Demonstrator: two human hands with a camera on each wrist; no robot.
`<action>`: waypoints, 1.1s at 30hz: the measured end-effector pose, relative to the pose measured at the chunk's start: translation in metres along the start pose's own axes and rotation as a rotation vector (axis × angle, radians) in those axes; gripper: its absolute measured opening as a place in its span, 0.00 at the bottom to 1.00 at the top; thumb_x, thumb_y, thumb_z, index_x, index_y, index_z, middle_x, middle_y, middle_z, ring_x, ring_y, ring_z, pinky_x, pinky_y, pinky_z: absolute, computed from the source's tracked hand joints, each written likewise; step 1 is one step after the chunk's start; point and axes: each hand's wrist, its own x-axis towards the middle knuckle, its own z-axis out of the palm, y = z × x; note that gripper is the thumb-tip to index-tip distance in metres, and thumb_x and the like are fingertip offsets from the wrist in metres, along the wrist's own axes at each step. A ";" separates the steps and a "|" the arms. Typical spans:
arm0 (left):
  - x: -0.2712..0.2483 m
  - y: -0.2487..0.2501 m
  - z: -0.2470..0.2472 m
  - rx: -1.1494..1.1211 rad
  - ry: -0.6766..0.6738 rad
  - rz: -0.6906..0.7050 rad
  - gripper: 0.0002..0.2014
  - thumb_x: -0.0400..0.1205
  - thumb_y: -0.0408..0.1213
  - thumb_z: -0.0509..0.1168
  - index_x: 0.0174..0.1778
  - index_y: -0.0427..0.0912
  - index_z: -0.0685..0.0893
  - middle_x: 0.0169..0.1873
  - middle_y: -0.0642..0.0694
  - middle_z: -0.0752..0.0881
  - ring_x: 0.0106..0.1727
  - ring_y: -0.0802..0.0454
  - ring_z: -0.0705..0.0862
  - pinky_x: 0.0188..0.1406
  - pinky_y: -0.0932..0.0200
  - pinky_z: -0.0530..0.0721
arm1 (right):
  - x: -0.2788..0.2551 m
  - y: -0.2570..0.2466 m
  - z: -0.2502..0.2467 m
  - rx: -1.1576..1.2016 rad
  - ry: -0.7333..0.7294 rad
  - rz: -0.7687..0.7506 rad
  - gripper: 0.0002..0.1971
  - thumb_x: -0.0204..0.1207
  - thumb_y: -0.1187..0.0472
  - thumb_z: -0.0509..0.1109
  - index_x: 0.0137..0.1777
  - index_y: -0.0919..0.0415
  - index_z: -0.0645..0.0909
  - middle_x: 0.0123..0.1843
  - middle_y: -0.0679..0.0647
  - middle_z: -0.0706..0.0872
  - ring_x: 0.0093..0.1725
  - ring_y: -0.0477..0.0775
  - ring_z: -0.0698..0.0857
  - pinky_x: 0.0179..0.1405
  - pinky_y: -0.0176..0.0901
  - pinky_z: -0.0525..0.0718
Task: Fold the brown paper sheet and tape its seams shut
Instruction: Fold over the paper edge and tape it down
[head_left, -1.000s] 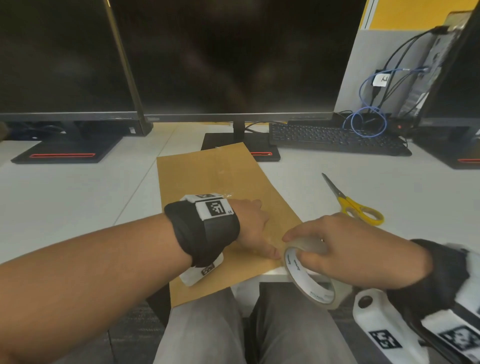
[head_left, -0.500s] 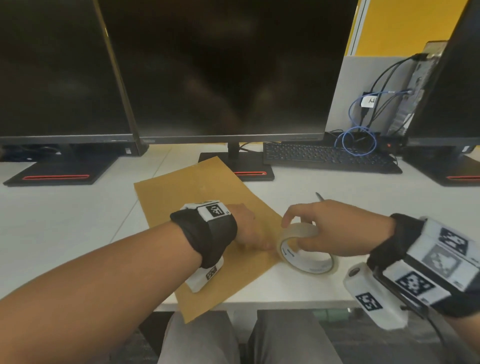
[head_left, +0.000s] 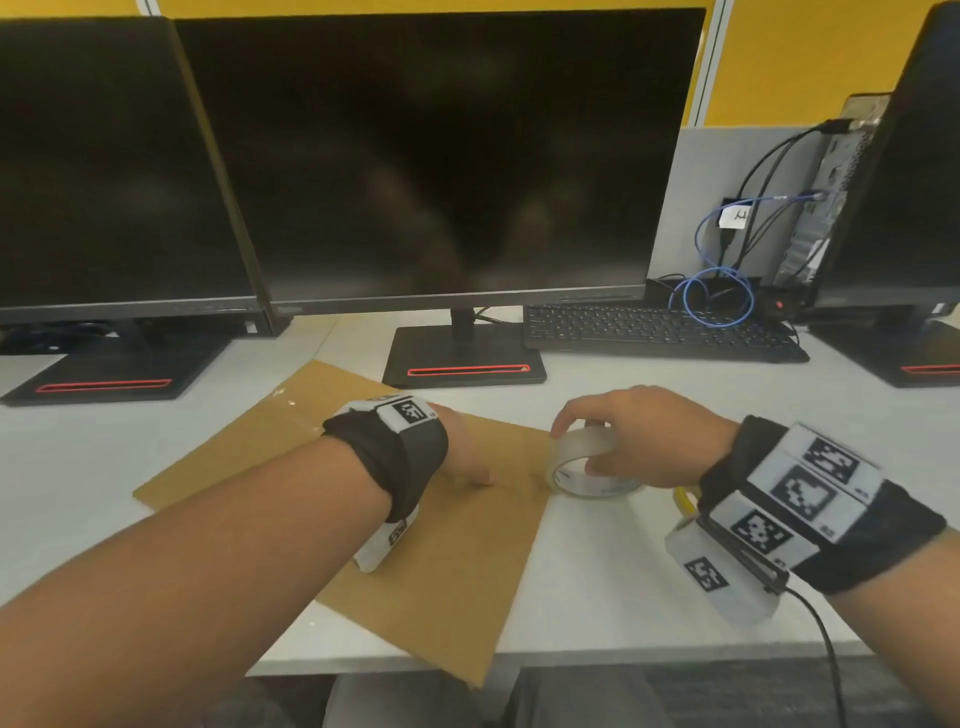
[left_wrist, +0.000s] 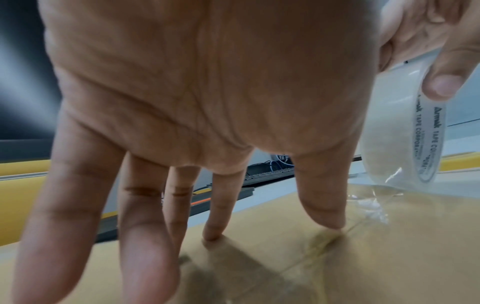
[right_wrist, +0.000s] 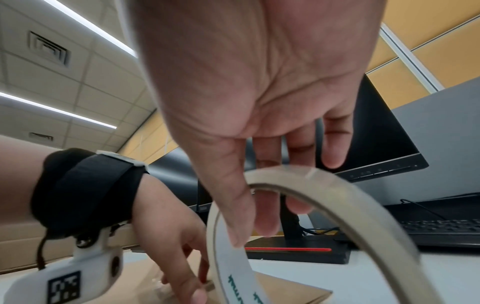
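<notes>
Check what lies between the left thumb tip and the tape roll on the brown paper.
In the left wrist view, a short stretch of clear tape runs from the tape roll across the brown paper to the left hand's thumb tip; nothing else lies there.

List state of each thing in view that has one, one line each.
brown paper sheet: folded flat on desk, near corner overhanging the edge.
tape roll: on edge at the paper's right edge, clear strip pulled onto paper.
left hand: fingertips pressing the paper.
right hand: gripping the tape roll.
monitors: screens dark.

Office: desk monitors (head_left: 431, 156), keyboard (head_left: 654, 332), partition (head_left: 727, 171).
</notes>
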 end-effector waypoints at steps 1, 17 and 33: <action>0.002 -0.003 0.000 -0.007 0.002 -0.013 0.33 0.83 0.61 0.56 0.75 0.39 0.74 0.70 0.41 0.80 0.71 0.43 0.77 0.69 0.54 0.73 | 0.004 0.002 0.000 -0.004 0.004 -0.001 0.18 0.75 0.56 0.69 0.63 0.38 0.77 0.48 0.41 0.76 0.48 0.48 0.74 0.53 0.42 0.71; 0.017 -0.022 -0.015 -0.030 0.096 0.037 0.24 0.82 0.57 0.62 0.64 0.41 0.84 0.53 0.46 0.86 0.56 0.46 0.83 0.53 0.56 0.79 | 0.045 0.022 0.001 0.006 0.040 -0.014 0.18 0.72 0.64 0.70 0.58 0.43 0.81 0.56 0.43 0.86 0.48 0.45 0.74 0.52 0.39 0.66; 0.048 0.021 -0.020 -0.734 0.226 0.378 0.26 0.78 0.46 0.72 0.70 0.46 0.72 0.54 0.51 0.86 0.48 0.51 0.84 0.56 0.52 0.84 | 0.059 0.031 0.007 0.129 0.080 -0.032 0.18 0.71 0.71 0.69 0.57 0.51 0.83 0.52 0.49 0.72 0.54 0.58 0.82 0.52 0.48 0.81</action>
